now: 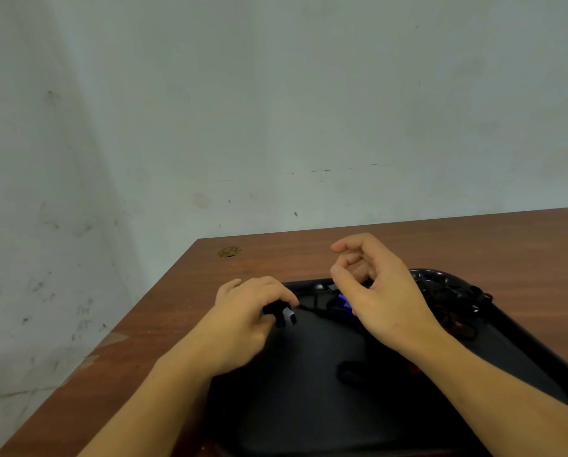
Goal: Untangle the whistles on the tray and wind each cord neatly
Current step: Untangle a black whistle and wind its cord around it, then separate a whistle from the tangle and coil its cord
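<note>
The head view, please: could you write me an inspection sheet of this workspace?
Surface: brown wooden table against a pale wall; black tray near its front edge.
Job's things: black whistle with a white part at the tray's left; tangled dark pile at the far right corner; blue item, partly hidden.
Clutter: small round brass-coloured disc on the table.
Grips: left hand pinches the whistle; right hand raised, fingers curled, contents unclear.
Cables: black cord runs right from the whistle.
Surroundings: scuffed wall.

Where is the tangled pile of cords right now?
In the head view, the tangled cords lie in the black tray's far right corner, just beyond the right hand.
</note>
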Tool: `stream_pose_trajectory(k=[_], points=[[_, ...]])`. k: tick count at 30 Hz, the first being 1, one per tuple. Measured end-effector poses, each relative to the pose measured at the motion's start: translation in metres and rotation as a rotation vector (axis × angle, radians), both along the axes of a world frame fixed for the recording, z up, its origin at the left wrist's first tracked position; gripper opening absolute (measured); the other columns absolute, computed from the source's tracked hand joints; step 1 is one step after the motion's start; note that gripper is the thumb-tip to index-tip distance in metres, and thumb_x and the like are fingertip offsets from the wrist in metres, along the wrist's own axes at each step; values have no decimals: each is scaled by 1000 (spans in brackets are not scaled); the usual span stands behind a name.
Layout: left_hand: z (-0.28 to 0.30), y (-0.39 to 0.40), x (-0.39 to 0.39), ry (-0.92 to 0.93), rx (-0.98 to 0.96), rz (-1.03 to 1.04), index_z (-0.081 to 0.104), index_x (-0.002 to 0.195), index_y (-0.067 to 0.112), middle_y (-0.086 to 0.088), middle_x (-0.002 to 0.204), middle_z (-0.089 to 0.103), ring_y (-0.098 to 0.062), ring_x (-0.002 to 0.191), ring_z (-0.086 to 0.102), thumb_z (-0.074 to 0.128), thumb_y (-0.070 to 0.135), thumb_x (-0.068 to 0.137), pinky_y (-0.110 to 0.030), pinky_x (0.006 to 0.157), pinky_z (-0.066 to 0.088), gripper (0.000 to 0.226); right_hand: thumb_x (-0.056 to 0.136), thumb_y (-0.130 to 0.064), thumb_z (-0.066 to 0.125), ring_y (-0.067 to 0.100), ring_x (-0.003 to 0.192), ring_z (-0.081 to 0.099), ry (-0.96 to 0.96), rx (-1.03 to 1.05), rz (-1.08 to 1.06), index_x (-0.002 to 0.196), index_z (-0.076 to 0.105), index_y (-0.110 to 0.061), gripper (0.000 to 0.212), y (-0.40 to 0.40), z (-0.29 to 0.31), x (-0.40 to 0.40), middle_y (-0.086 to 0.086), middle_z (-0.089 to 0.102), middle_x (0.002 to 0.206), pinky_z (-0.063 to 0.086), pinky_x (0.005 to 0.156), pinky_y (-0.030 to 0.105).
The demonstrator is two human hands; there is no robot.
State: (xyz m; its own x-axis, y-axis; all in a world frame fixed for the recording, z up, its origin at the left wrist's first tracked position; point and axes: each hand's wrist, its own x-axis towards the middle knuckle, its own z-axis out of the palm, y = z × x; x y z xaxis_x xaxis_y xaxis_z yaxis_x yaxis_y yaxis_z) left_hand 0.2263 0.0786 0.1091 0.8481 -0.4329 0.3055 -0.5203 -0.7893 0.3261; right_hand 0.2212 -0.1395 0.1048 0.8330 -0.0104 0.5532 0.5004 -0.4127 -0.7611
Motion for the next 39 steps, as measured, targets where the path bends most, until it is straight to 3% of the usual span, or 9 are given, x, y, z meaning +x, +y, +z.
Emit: stream_pose_trajectory(k=[2, 6, 14, 18, 19, 25, 29, 34, 39], points=[[1, 2, 4, 1, 56, 48, 63, 114, 40, 30, 120, 55, 9, 124, 40, 55, -4, 90, -38, 122, 5, 51, 93, -20, 62, 2, 72, 61, 2, -16, 13, 107, 58, -38, 23, 1, -1, 0, -20, 64, 90, 46, 67, 11], [-4, 3, 9, 23, 81, 24, 66, 112, 41, 34, 128, 56, 16, 131, 32, 49, -11, 86, -36, 120, -3, 60, 93, -20, 63, 4, 69, 60, 19, -49, 34, 107, 58, -37, 22, 1, -2, 2, -16, 65, 88, 45, 66, 14], [-10, 10, 22, -1, 57, -34, 70, 114, 46, 34, 137, 46, -2, 143, 33, 49, -13, 90, -45, 121, 21, 67, 95, -22, 58, 1, 71, 60, 52, -335, 38, 108, 58, -38, 20, -2, -6, 3, -15, 63, 90, 47, 65, 15], [-10, 9, 20, -21, -27, -18, 65, 126, 43, 31, 143, 43, 7, 139, 30, 42, -15, 92, -5, 112, 14, 72, 95, -27, 58, -1, 86, 51, 83, -676, 55, 118, 57, -38, 26, -4, -10, 7, -19, 56, 108, 44, 82, 18], [-10, 10, 19, -28, -71, -4, 63, 128, 44, 31, 144, 43, 9, 137, 30, 42, -16, 91, -3, 109, 15, 74, 96, -29, 58, 0, 89, 49, 91, -720, 50, 122, 56, -37, 27, -4, -11, 8, -18, 56, 111, 44, 85, 20], [-11, 10, 17, -76, -191, 53, 68, 121, 39, 24, 138, 54, 3, 134, 42, 41, -14, 89, -21, 116, 30, 68, 96, -42, 56, 12, 110, 52, 151, -872, -84, 120, 60, -35, 25, -2, -8, 10, -16, 61, 113, 52, 91, 35], [-9, 7, 13, -116, -207, 43, 72, 116, 33, 20, 131, 59, 1, 127, 49, 40, -12, 91, -20, 112, 34, 61, 97, -39, 55, 14, 99, 53, 165, -887, -157, 99, 66, -34, 12, -3, -7, 10, -14, 58, 99, 55, 80, 35], [-7, 6, 9, -135, -228, 33, 74, 110, 27, 17, 123, 63, -1, 120, 53, 42, -10, 92, -26, 109, 40, 53, 101, -35, 49, 13, 97, 41, 113, -859, -184, 96, 60, -30, 14, -5, -7, 9, -12, 55, 103, 47, 78, 29], [-1, 0, 1, -175, -293, 17, 70, 116, 26, 19, 119, 63, 2, 117, 55, 48, -4, 94, -28, 106, 44, 44, 102, -27, 48, 7, 93, 50, -52, -513, -163, 97, 55, -28, 9, -4, 2, 5, -16, 63, 91, 44, 76, 26]])
